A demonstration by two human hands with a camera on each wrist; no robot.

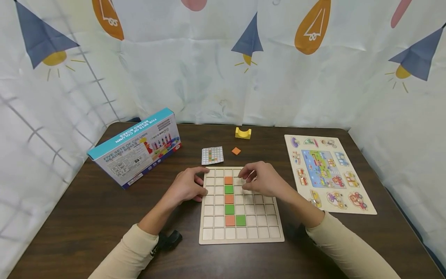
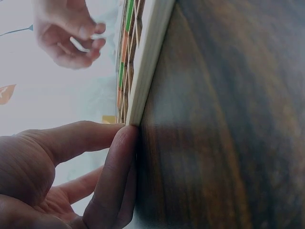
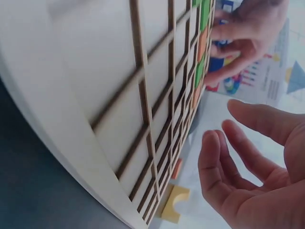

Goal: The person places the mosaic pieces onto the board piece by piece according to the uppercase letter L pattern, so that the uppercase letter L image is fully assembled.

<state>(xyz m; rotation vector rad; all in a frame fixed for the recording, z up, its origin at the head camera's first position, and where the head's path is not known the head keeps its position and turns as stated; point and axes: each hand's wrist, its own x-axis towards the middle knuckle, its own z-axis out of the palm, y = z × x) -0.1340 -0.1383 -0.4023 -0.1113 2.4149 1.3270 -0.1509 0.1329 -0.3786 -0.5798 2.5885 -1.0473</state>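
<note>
A pale square-grid board (image 1: pixel 251 239) lies flat on the table, with white cells and several orange and green tiles. The coloured tiles form one column, alternating from the orange tile (image 1: pixel 228 180) downward, with a green tile (image 1: pixel 241 220) beside the lowest. My left hand (image 1: pixel 188 184) grips the board's left edge near its far corner. In the left wrist view, its thumb and fingers (image 2: pixel 125 143) meet at that edge. My right hand (image 1: pixel 263 179) hovers over the board's far right part. Its fingers (image 3: pixel 209 157) are loosely bent, apart from the thumb, with nothing between them.
Beyond the board lie a small pattern card (image 1: pixel 212 155), a loose orange tile (image 1: pixel 236 151) and a yellow arched block (image 1: pixel 243 133). A blue-topped toy box (image 1: pixel 139 149) stands at left. A picture puzzle board (image 1: pixel 327 170) lies at right. Black straps (image 1: pixel 168 240) are by the left wrist.
</note>
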